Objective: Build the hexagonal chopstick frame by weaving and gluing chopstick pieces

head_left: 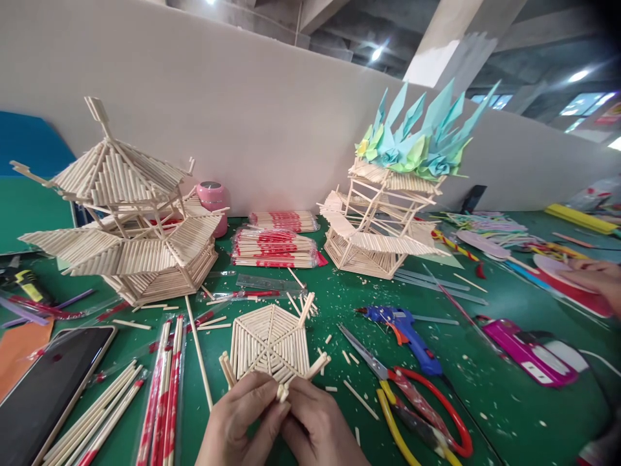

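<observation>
The hexagonal stick panel (269, 336) lies on the surface (514, 414), right ahead of the fingers; at its near corner the grip is together, left hand (247, 414) and right hand (313, 417) both clamped on the short sticks (282, 392); the joint itself is hidden, so I can't tell whether it's bonded; press unevenly here and those sticks could skew, or the panel slide; further right, the glue gun (405, 333) and open scissors (366, 356) sit near; a careless elbow could knock either!
</observation>
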`<state>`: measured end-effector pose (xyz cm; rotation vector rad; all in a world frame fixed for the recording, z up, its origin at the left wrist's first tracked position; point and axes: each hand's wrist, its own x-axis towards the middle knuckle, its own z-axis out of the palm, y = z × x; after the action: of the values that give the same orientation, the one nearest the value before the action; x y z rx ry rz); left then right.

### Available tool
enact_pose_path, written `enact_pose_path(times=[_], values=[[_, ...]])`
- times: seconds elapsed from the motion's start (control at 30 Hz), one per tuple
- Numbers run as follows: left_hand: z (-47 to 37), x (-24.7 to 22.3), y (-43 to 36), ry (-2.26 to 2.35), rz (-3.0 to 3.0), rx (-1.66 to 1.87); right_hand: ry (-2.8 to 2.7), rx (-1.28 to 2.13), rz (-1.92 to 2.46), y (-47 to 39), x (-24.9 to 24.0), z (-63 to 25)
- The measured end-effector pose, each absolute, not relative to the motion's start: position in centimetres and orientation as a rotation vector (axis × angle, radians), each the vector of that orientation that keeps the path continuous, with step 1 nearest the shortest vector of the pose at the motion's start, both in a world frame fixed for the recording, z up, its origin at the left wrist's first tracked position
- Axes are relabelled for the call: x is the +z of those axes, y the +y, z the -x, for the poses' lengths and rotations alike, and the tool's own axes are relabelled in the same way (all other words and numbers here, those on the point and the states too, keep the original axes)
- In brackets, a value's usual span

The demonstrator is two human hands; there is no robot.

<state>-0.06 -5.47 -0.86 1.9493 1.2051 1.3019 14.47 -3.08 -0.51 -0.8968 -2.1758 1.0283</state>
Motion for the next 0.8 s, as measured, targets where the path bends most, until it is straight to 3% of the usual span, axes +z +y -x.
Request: enact_pose_path(times=[0.8], values=[[0.01,-0.59,-5.5,1.212,-1.932,1.304,-2.163,1.06,0.891,-2.96,-0.28,-14.42]])
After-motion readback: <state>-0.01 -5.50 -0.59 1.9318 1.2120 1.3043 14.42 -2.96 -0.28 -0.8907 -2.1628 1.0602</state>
